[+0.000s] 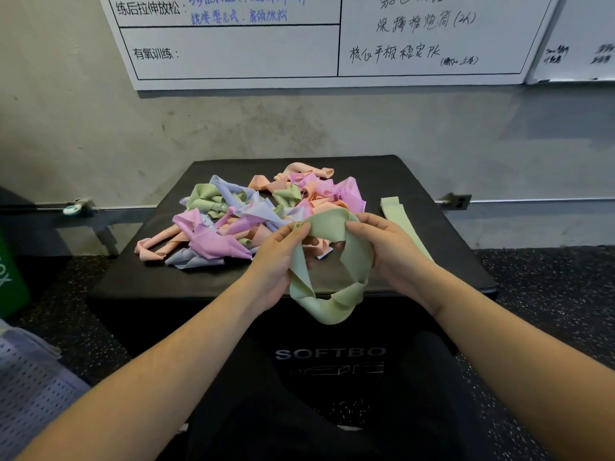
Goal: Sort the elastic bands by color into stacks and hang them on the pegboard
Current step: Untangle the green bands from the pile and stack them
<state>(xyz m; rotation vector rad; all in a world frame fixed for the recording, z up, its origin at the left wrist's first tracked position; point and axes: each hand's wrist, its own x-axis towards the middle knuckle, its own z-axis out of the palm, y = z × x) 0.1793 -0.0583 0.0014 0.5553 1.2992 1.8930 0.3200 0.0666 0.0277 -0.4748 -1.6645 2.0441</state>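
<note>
While a twisted green band (332,291) is pinched by the left hand (279,261) and right hand (389,247), sorting is judged under way; untwisting and laying on the flat green stack (397,214) is called for next.

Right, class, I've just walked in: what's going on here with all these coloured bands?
A person is sorting elastic bands on a black padded box. Both hands hold one twisted green band: the left hand pinches its upper left part and the right hand grips its upper right, with the loop hanging over the box's front edge. A tangled pile of pink, peach, lilac and green bands lies behind it. A flattened green band lies apart on the right. The perforated board lies at lower left.
</note>
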